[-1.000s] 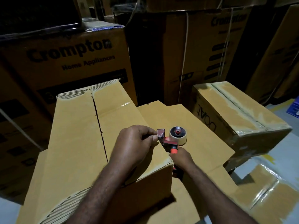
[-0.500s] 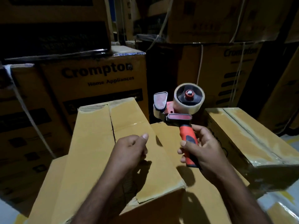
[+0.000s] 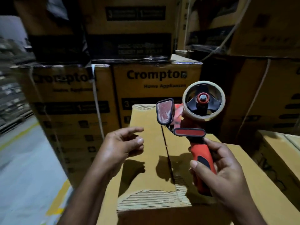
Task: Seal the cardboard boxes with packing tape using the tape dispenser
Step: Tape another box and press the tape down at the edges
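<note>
A plain cardboard box [image 3: 151,174] lies in front of me, its two top flaps meeting at a dark open seam down the middle. My right hand [image 3: 222,174] grips the orange handle of the tape dispenser [image 3: 191,120] and holds it upright in the air above the box, the roll of clear tape at the top right. My left hand [image 3: 120,148] hovers above the box's left flap, fingers apart and curled, holding nothing, just left of the dispenser's front plate.
Stacked Crompton cartons [image 3: 155,78] form a wall right behind the box. Another taped box [image 3: 279,146] sits at the right edge. Grey floor with yellow lines [image 3: 29,168] lies to the left.
The dispenser has been lifted off the box edge and raised upright near my face. My left hand has come off the flap and opened. My view has swung up and left.
</note>
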